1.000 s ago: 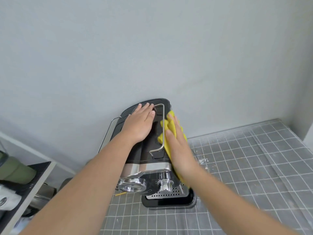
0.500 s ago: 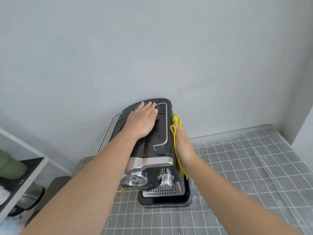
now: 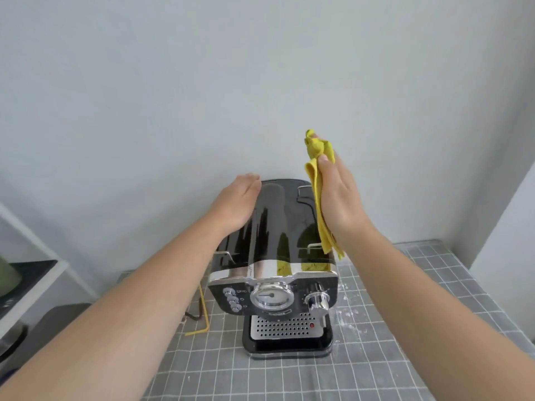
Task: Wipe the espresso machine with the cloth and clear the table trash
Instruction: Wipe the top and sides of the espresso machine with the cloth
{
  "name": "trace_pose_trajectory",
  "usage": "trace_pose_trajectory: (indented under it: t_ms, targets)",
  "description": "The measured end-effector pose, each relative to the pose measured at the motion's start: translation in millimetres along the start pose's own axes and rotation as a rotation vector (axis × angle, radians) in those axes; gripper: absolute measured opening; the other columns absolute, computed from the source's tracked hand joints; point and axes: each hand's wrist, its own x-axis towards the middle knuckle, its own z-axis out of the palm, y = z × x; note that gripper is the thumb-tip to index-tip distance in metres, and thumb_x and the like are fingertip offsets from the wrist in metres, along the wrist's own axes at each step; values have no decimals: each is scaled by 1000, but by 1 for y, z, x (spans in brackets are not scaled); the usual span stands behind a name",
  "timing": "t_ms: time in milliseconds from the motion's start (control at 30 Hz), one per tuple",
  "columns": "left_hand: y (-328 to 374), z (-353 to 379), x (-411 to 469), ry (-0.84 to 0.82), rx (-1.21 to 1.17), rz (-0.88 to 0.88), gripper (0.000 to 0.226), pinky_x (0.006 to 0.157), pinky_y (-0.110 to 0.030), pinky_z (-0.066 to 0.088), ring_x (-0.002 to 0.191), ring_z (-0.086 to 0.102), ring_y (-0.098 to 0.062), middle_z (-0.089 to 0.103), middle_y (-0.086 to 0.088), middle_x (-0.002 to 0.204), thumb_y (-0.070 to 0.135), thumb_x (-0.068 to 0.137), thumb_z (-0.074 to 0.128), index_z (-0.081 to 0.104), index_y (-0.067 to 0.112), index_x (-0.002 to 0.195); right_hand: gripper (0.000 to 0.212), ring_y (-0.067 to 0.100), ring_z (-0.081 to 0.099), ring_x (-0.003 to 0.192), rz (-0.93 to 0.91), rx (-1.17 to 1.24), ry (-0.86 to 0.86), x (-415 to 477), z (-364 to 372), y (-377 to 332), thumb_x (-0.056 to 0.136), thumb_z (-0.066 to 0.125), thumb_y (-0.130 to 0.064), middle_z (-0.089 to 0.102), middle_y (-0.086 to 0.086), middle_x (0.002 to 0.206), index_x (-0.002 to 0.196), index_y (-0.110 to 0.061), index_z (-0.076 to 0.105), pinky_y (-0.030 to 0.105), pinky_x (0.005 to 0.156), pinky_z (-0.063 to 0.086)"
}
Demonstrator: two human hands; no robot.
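The black and chrome espresso machine (image 3: 278, 256) stands upright on the grey gridded table mat (image 3: 405, 357), front dial and drip tray facing me. My left hand (image 3: 234, 204) lies flat on the machine's upper left side, fingers together. My right hand (image 3: 338, 198) holds the yellow cloth (image 3: 317, 180) against the machine's upper right edge; the cloth hangs down under the palm and bunches above the fingertips. A yellow straw (image 3: 202, 311) and a brown stick (image 3: 192, 316) lie on the mat left of the machine. White crumbs (image 3: 347, 311) are scattered to its right.
A grey wall rises right behind the machine. A white shelf (image 3: 34, 282) with a black mat and a green object stands at the left edge. A dark bin (image 3: 43, 337) sits below it. A white panel closes the right side.
The machine now faces me squarely instead of being seen from above. My left hand slid from the top to the left side. My right hand with the cloth rose to the upper right edge.
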Motion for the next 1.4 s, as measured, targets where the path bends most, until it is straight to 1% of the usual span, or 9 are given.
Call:
trace_pose_trajectory:
  t_ms: [133, 267, 500, 667, 833, 933, 1067, 1167, 1400]
  targets:
    - [-44, -25, -7, -107, 170, -6, 46, 114, -44, 27, 141, 31, -29, 44, -7, 143, 39, 98, 26, 46, 15, 132, 47, 17, 6, 148, 61, -700, -399, -8, 58, 9, 100, 22, -37, 18, -13, 157, 147, -35, 19, 50, 119, 8]
    - [-77, -20, -23, -212, 120, -1, 54, 122, -33, 2, 148, -4, -9, -5, 7, 161, 30, 102, 25, 7, 18, 152, 50, 23, -13, 147, 68, -1208, -534, -26, 80, 39, 97, 21, -46, -1, -14, 160, 146, -43, 14, 57, 116, -3]
    - [-90, -9, -34, -149, -157, 53, 53, 121, -30, 0, 147, -5, -5, -6, 14, 160, 23, 103, 23, 4, 25, 152, 53, 27, -5, 148, 272, -1297, -375, 46, 96, 55, 96, 23, -41, -7, -8, 160, 148, -40, 10, 59, 115, 1]
    - [-94, -10, -34, -135, -101, 65, 53, 122, -39, 1, 148, -5, -6, -6, 12, 160, 24, 103, 20, 3, 24, 152, 50, 27, -5, 148, 152, -1411, -447, 16, 101, 52, 100, 20, -36, -1, -6, 161, 149, -34, 12, 54, 118, 8]
    - [-94, -12, -31, -169, -175, 64, 54, 122, -42, 1, 148, -6, -8, -7, 9, 161, 30, 103, 22, 1, 23, 152, 40, 16, 25, 143, 95, -1065, -333, -24, 89, 29, 101, 28, -28, 37, -8, 150, 139, -26, 41, 28, 115, 23]
    - [-101, -26, -32, -128, -305, 50, 54, 123, -40, 1, 148, -4, -8, -3, 9, 161, 33, 103, 25, 5, 22, 152, 31, 6, 59, 101, 171, -742, -176, -15, 103, 7, 101, 30, -23, 60, -9, 115, 118, -20, 56, 1, 82, 40]
    - [-119, -45, -32, 31, -426, 17, 50, 119, -28, 3, 148, 3, -9, 8, 4, 161, 27, 103, 28, 16, 19, 151, 41, 18, 25, 143, -54, -1067, -451, -6, 147, 9, 99, 30, -27, 36, -5, 150, 139, -25, 42, 39, 118, 19]
    - [-127, -54, -43, 143, -503, -60, 47, 119, -27, 12, 147, 15, -10, 22, 3, 159, 21, 101, 28, 26, 21, 149, 50, 14, 3, 148, 68, -1233, -729, -10, 162, 19, 93, 44, -40, 15, -11, 158, 142, -35, 35, 43, 118, 10]
    - [-70, -17, -66, -140, -337, 54, 59, 120, -36, 6, 149, 2, -19, 5, -2, 162, 42, 100, 29, 14, 16, 151, 43, 11, 48, 121, 72, -843, -33, -8, 117, 6, 89, 37, -3, 55, -5, 135, 119, -23, 61, 22, 93, 32]
